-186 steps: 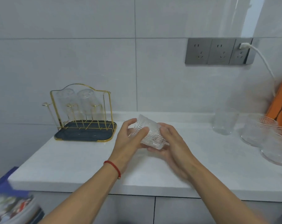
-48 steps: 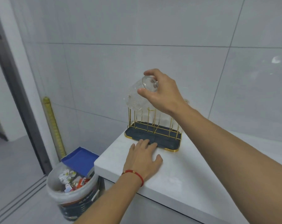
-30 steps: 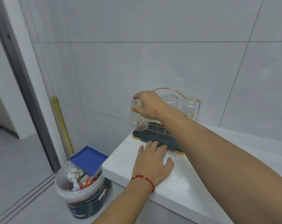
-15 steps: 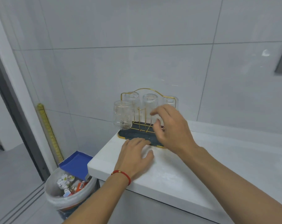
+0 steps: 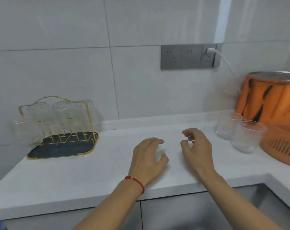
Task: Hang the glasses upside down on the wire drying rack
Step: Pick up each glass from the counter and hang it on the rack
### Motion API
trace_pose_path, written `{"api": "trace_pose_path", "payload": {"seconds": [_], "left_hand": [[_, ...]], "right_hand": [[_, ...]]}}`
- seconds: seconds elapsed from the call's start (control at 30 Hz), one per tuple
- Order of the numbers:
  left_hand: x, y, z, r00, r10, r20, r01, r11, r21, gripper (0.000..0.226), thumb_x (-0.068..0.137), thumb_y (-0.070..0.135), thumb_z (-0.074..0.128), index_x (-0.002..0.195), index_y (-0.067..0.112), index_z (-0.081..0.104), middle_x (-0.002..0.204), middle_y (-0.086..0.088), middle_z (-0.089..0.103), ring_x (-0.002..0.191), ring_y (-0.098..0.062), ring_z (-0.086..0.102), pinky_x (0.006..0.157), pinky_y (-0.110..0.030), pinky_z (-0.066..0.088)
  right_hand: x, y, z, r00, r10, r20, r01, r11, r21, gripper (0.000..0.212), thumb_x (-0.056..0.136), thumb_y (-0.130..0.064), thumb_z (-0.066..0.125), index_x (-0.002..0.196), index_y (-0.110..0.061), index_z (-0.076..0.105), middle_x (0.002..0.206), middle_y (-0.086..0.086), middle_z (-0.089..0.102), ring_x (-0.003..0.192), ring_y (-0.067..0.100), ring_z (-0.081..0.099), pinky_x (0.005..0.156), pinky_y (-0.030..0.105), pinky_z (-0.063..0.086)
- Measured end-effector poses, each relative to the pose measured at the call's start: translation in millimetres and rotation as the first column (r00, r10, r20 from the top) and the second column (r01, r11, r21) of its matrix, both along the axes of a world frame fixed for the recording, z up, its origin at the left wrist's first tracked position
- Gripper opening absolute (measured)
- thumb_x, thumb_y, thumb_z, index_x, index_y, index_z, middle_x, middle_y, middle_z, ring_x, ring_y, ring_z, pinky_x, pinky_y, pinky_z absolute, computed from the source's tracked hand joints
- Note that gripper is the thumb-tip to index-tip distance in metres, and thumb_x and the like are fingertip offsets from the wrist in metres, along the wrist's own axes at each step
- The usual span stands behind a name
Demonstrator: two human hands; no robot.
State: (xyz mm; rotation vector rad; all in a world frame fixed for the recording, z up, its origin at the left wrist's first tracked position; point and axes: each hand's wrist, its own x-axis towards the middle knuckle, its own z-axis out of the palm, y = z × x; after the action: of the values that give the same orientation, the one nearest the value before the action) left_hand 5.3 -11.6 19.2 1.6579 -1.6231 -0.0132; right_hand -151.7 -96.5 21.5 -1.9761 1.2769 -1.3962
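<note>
Two upright glasses (image 5: 240,131) stand on the counter (image 5: 91,170), beside an orange appliance (image 5: 273,117) at the far right end from the rack. They are apart from both hands. The right hand (image 5: 196,150) hovers nearer to them, its fingers (image 5: 189,133) loosely curled and spread, holding nothing. The left hand (image 5: 148,158) sits between the right hand and the rack, fingers bent down toward the counter and empty. The gold wire rack (image 5: 58,130) stands on its dark tray at the left end against the wall tiles, with several blurred glasses (image 5: 61,113) hanging upside down on it, one (image 5: 23,128) at its left side.
</note>
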Motion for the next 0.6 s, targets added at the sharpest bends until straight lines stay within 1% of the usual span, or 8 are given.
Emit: {"api": "trace_pose_path", "payload": {"seconds": [0.07, 0.13, 0.2, 0.3, 0.37, 0.47, 0.53, 0.6], "left_hand": [[-28.7, -20.3, 1.3, 0.998, -0.058, 0.003, 0.058, 0.998, 0.009, 0.041, 0.087, 0.027, 0.063, 0.128, 0.025, 0.061, 0.136, 0.008, 0.058, 0.131, -0.012, 0.045, 0.108, -0.024, 0.028], [-50.4, -37.4, 0.2, 0.996, -0.089, 0.005, 0.089, 0.996, 0.014, 0.042, 0.086, 0.027, 0.063, 0.128, 0.025, 0.060, 0.138, 0.006, 0.057, 0.133, -0.013, 0.041, 0.108, -0.028, 0.029], [-63.5, -50.4, -5.4, 0.996, -0.084, 0.028, 0.083, 0.996, 0.038, 0.043, 0.087, 0.029, 0.063, 0.130, 0.024, 0.059, 0.142, 0.003, 0.053, 0.137, -0.016, 0.034, 0.111, -0.033, 0.030], [-71.9, -58.3, -19.6, 0.988, -0.086, 0.131, 0.069, 0.990, 0.125, 0.052, 0.087, 0.039, 0.057, 0.137, 0.026, 0.052, 0.151, -0.002, 0.042, 0.145, -0.023, 0.020, 0.117, -0.040, 0.027], [-72.8, -59.0, -24.6, 0.979, -0.100, 0.176, 0.074, 0.987, 0.145, 0.057, 0.085, 0.046, 0.051, 0.140, 0.029, 0.047, 0.154, -0.002, 0.039, 0.147, -0.024, 0.015, 0.119, -0.040, 0.025], [-71.8, -57.8, -24.6, 0.982, -0.100, 0.160, 0.079, 0.988, 0.135, 0.060, 0.083, 0.048, 0.047, 0.140, 0.028, 0.047, 0.152, -0.002, 0.041, 0.146, -0.022, 0.016, 0.117, -0.038, 0.028], [-71.1, -57.2, -23.6, 0.985, -0.101, 0.137, 0.082, 0.987, 0.142, 0.061, 0.084, 0.047, 0.049, 0.142, 0.025, 0.045, 0.150, -0.001, 0.043, 0.144, -0.021, 0.018, 0.116, -0.037, 0.029], [-71.0, -57.1, -23.5, 0.985, -0.107, 0.138, 0.085, 0.984, 0.155, 0.062, 0.086, 0.046, 0.052, 0.143, 0.023, 0.043, 0.149, 0.000, 0.043, 0.144, -0.021, 0.018, 0.116, -0.037, 0.030]], "right_hand": [[-36.1, -8.8, -2.6, 0.990, -0.132, 0.059, 0.130, 0.991, 0.029, 0.028, 0.088, -0.004, 0.065, 0.114, -0.014, 0.065, 0.109, 0.002, 0.066, 0.101, 0.023, 0.061, 0.085, 0.030, 0.044], [-64.3, -16.0, -5.7, 0.965, -0.244, 0.098, 0.239, 0.969, 0.067, 0.028, 0.089, -0.008, 0.067, 0.116, -0.014, 0.062, 0.111, 0.003, 0.061, 0.105, 0.024, 0.060, 0.086, 0.032, 0.045], [-83.9, -23.0, -9.3, 0.930, -0.349, 0.112, 0.335, 0.933, 0.129, 0.034, 0.089, -0.012, 0.070, 0.121, -0.011, 0.057, 0.119, 0.005, 0.054, 0.111, 0.026, 0.056, 0.089, 0.033, 0.045], [-100.6, -34.8, -13.5, 0.854, -0.495, 0.158, 0.457, 0.861, 0.224, 0.057, 0.086, -0.011, 0.073, 0.135, -0.002, 0.045, 0.140, 0.018, 0.043, 0.126, 0.035, 0.045, 0.104, 0.040, 0.041], [-104.0, -43.3, -13.3, 0.812, -0.555, 0.179, 0.505, 0.823, 0.261, 0.076, 0.083, -0.010, 0.077, 0.144, 0.002, 0.033, 0.150, 0.023, 0.034, 0.135, 0.039, 0.036, 0.113, 0.043, 0.035], [-104.0, -59.2, -12.3, 0.783, -0.612, 0.113, 0.567, 0.776, 0.278, 0.096, 0.080, -0.017, 0.081, 0.153, 0.003, 0.022, 0.155, 0.027, 0.030, 0.141, 0.042, 0.031, 0.114, 0.043, 0.025], [-105.8, -71.3, -12.7, 0.770, -0.638, 0.024, 0.606, 0.743, 0.284, 0.099, 0.081, -0.025, 0.082, 0.154, 0.004, 0.022, 0.156, 0.028, 0.034, 0.142, 0.042, 0.033, 0.112, 0.045, 0.023], [-108.5, -82.7, -13.9, 0.759, -0.651, -0.009, 0.621, 0.721, 0.306, 0.095, 0.083, -0.032, 0.080, 0.151, 0.004, 0.025, 0.155, 0.029, 0.039, 0.143, 0.041, 0.036, 0.111, 0.047, 0.024]]}}
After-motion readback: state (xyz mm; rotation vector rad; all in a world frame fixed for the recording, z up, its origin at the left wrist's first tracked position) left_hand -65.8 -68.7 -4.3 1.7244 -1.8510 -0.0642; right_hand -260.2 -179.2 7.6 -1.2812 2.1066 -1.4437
